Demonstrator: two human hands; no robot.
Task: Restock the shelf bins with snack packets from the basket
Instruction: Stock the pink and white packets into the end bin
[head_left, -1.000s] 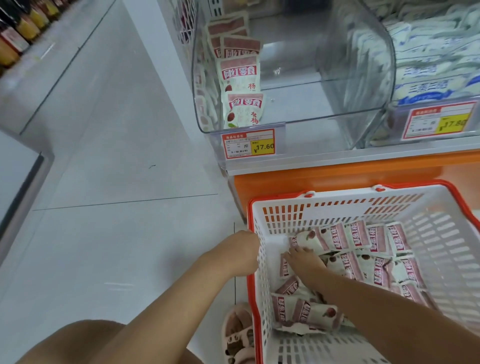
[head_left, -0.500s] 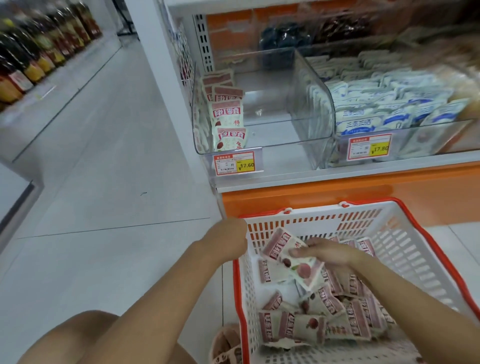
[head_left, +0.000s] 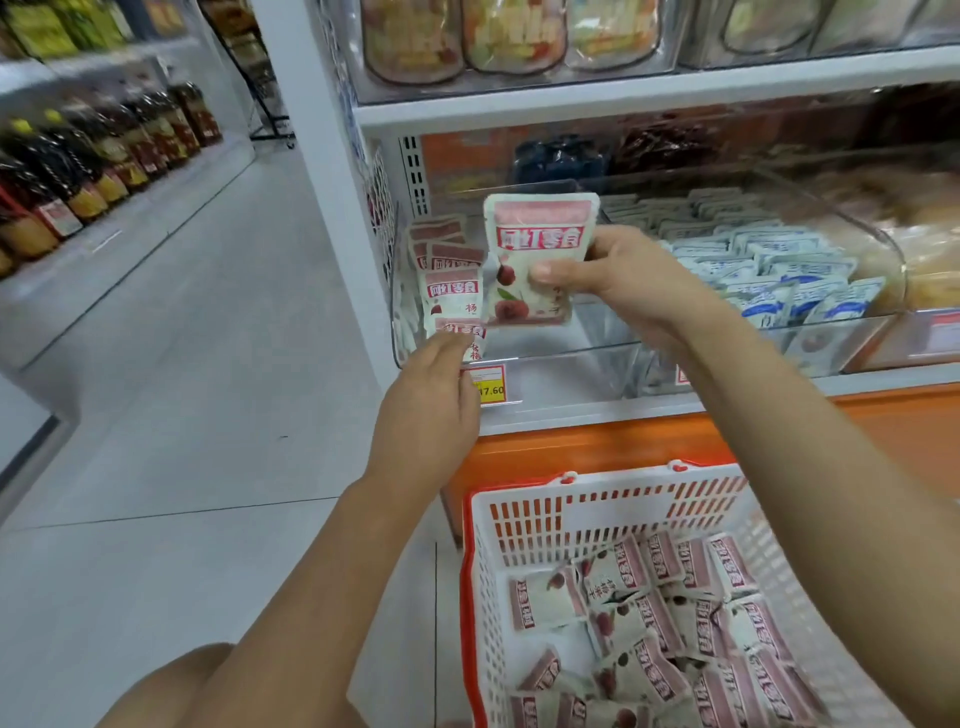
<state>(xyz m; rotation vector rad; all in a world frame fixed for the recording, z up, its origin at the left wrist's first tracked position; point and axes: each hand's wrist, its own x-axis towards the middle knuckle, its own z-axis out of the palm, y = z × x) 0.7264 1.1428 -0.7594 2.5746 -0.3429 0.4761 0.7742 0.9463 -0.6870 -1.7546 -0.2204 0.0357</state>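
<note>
Tiled floor beside basket (bottles left)

2 bare forearms, bare knee

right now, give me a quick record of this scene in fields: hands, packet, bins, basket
right hand: pinches one red-and-white packet, held upright in front of the clear bin
left hand: fingers straight, at the bin's front edge by the foremost packet; contact unclear
clear bin: matching row of packets along its left side, the rest bare
neighbour bin: full of blue-and-white packets
basket: below the shelf, many loose packets inside
price tag: reads 17.60
</note>
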